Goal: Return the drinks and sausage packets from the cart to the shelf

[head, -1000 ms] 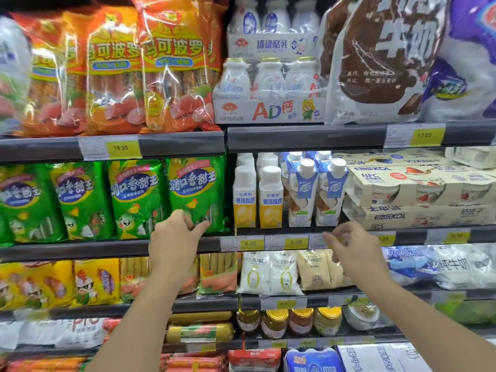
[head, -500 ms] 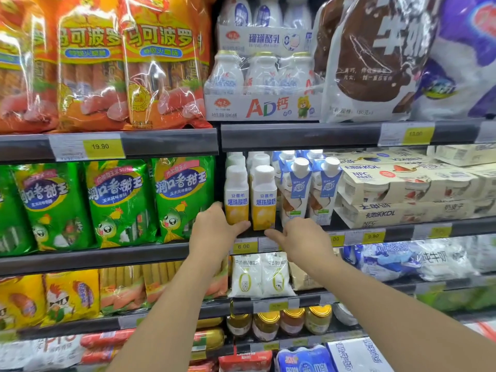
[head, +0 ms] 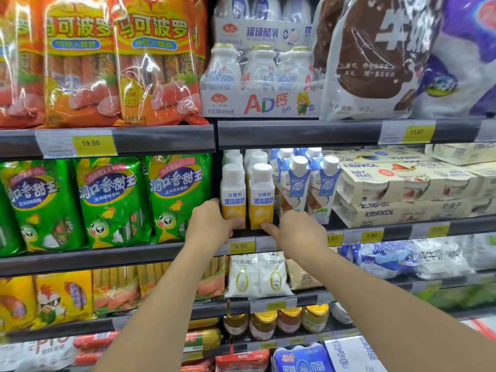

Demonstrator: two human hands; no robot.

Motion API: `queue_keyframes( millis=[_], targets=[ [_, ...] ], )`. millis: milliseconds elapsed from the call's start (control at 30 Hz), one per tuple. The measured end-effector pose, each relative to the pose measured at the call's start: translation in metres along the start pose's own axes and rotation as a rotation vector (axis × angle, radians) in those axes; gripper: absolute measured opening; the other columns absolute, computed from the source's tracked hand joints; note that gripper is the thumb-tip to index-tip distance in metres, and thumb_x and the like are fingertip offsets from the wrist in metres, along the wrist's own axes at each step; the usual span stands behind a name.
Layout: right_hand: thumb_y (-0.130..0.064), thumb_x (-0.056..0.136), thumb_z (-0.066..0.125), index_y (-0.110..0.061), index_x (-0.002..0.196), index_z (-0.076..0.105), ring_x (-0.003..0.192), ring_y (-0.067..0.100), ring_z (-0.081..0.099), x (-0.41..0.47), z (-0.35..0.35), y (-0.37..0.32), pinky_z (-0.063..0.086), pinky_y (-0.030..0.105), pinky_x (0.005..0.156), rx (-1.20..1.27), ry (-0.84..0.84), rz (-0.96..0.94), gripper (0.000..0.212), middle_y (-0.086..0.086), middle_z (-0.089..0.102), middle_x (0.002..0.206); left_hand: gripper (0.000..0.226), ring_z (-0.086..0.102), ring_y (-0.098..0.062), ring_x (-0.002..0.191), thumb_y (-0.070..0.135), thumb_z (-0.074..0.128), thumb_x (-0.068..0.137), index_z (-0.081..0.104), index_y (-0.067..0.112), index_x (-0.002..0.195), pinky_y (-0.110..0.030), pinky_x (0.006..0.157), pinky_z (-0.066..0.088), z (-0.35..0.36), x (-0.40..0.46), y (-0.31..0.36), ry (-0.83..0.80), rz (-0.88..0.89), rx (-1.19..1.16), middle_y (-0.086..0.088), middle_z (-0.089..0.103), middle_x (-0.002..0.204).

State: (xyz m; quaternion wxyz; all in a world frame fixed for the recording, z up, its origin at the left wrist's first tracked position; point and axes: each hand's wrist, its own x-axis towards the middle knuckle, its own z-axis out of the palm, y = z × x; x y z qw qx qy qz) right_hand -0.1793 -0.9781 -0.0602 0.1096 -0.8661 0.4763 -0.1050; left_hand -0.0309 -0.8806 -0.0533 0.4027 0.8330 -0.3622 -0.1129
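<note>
Shelf unit [head: 166, 140], centre of frame, second tier from the top: two yellow-and-white yoghurt drink bottles [head: 233, 196] standing upright side by side at the front edge, further white-capped bottles behind them. Left hand [head: 209, 224] grasps the base of the left bottle, thumb across its front. Right hand [head: 298, 233] touches the lower corner of the right bottle [head: 261, 197] with an extended forefinger, other fingers curled, holding nothing. Left of centre, same tier: green sausage packets [head: 112, 202], upright. Upper left: orange sausage packets [head: 158, 63]. Right of the bottles: blue-and-white cartons [head: 295, 183], then cream multipack boxes [head: 402, 181].
</note>
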Motion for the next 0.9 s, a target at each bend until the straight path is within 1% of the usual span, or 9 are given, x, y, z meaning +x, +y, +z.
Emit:
queue_keyframes(
  millis=[133, 267, 433, 533, 600, 633, 667, 767, 900],
  targets=[
    [-0.066, 0.089, 0.045, -0.014, 0.072, 0.061, 0.067, 0.023, 0.068, -0.001, -0.001, 0.0, 0.057, 0.038, 0.07, 0.008, -0.005, -0.001, 0.057, 0.003, 0.068, 0.068, 0.023, 0.062, -0.013, 0.048, 0.031, 0.078, 0.081, 0.063, 0.02, 0.096, -0.03, 0.058, 0.056, 0.0, 0.0, -0.001, -0.007, -0.008, -0.002, -0.001, 0.069, 0.067],
    [-0.066, 0.089, 0.047, -0.014, 0.072, 0.062, 0.067, 0.024, 0.069, -0.002, -0.002, 0.0, 0.058, 0.038, 0.071, 0.022, -0.01, -0.003, 0.057, 0.003, 0.068, 0.068, 0.022, 0.06, -0.013, 0.047, 0.03, 0.078, 0.082, 0.064, 0.02, 0.096, -0.029, 0.056, 0.053, -0.001, -0.001, 0.0, -0.016, -0.021, -0.02, -0.001, 0.068, 0.066],
    [-0.068, 0.088, 0.046, -0.014, 0.072, 0.061, 0.065, 0.022, 0.068, -0.003, -0.002, 0.004, 0.058, 0.038, 0.069, 0.063, -0.04, -0.023, 0.058, 0.003, 0.068, 0.065, 0.03, 0.062, -0.013, 0.048, 0.029, 0.079, 0.08, 0.061, 0.018, 0.101, -0.03, 0.054, 0.055, -0.002, -0.006, 0.002, -0.009, -0.026, -0.02, -0.003, 0.07, 0.068],
    [-0.066, 0.089, 0.047, -0.012, 0.065, 0.056, 0.061, 0.024, 0.068, -0.014, -0.002, 0.02, 0.059, 0.041, 0.065, 0.112, -0.052, -0.054, 0.06, 0.006, 0.069, 0.065, 0.043, 0.068, -0.019, 0.066, 0.035, 0.082, 0.076, 0.058, 0.018, 0.108, -0.036, 0.066, 0.059, -0.004, -0.014, -0.001, -0.009, -0.022, 0.005, -0.005, 0.072, 0.081],
    [-0.062, 0.091, 0.048, -0.009, 0.066, 0.058, 0.06, 0.026, 0.069, -0.022, -0.005, 0.038, 0.06, 0.042, 0.063, 0.187, -0.024, -0.032, 0.059, 0.008, 0.071, 0.066, 0.065, 0.07, -0.025, 0.085, 0.043, 0.081, 0.074, 0.054, 0.019, 0.128, -0.039, 0.075, 0.059, -0.006, -0.02, -0.008, 0.007, -0.017, 0.036, -0.007, 0.072, 0.096],
    [-0.06, 0.092, 0.048, -0.01, 0.07, 0.061, 0.06, 0.024, 0.069, -0.025, -0.008, 0.048, 0.06, 0.042, 0.063, 0.215, -0.004, -0.009, 0.056, 0.007, 0.071, 0.066, 0.072, 0.07, -0.025, 0.089, 0.046, 0.079, 0.075, 0.049, 0.019, 0.134, -0.041, 0.077, 0.059, -0.008, -0.024, -0.012, 0.018, -0.015, 0.045, -0.008, 0.072, 0.098],
    [-0.059, 0.092, 0.049, -0.014, 0.074, 0.062, 0.061, 0.022, 0.069, -0.027, -0.01, 0.057, 0.06, 0.042, 0.064, 0.235, 0.024, 0.013, 0.051, 0.004, 0.071, 0.067, 0.073, 0.07, -0.023, 0.087, 0.048, 0.076, 0.077, 0.047, 0.019, 0.137, -0.04, 0.077, 0.059, -0.01, -0.028, -0.016, 0.026, -0.002, 0.058, -0.006, 0.072, 0.094],
    [-0.06, 0.091, 0.049, -0.025, 0.081, 0.062, 0.064, 0.015, 0.066, -0.03, -0.013, 0.079, 0.059, 0.041, 0.066, 0.234, 0.067, 0.05, 0.039, -0.004, 0.068, 0.071, 0.061, 0.066, -0.013, 0.072, 0.051, 0.066, 0.086, 0.048, 0.019, 0.134, -0.028, 0.062, 0.053, -0.016, -0.04, -0.02, 0.004, 0.045, 0.142, 0.0, 0.069, 0.076],
    [-0.054, 0.093, 0.052, -0.023, 0.095, 0.065, 0.076, 0.011, 0.062, -0.038, -0.017, 0.086, 0.056, 0.035, 0.071, 0.227, 0.015, -0.016, 0.034, -0.007, 0.066, 0.083, 0.057, 0.066, -0.013, 0.071, 0.048, 0.061, 0.09, 0.045, 0.017, 0.136, -0.029, 0.061, 0.055, -0.021, -0.054, -0.02, -0.068, 0.065, 0.208, 0.004, 0.066, 0.082]
  ],
)
